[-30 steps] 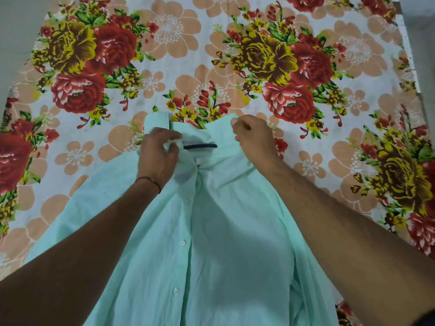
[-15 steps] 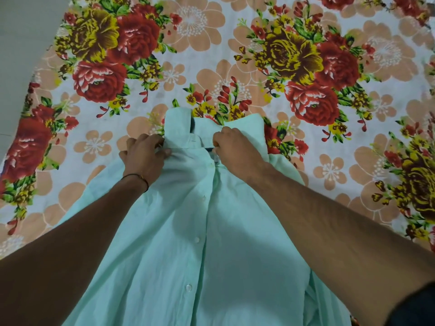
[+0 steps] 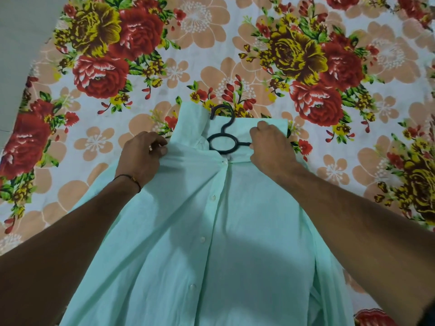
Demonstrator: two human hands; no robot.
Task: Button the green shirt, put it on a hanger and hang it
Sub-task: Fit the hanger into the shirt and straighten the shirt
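Observation:
The pale green shirt [image 3: 211, 243] lies front up on the bed, its placket buttoned with several white buttons showing. A black hanger [image 3: 222, 137] sits inside the neck; its hook and ring stick out past the raised collar, the rest is hidden under the cloth. My left hand [image 3: 141, 158] pinches the shirt's left shoulder fabric beside the collar. My right hand [image 3: 270, 151] grips the collar on the right side, fingers at the hanger's bar where it runs under the cloth.
A floral bedsheet [image 3: 235, 43] with red, yellow and peach flowers covers the bed all around the shirt. A plain grey floor or wall strip [image 3: 21, 43] shows at the far left edge.
The hanger's hook and ring have come out through the collar opening. My right hand has shifted from the collar's centre to its right side; my left hand stays on the left shoulder.

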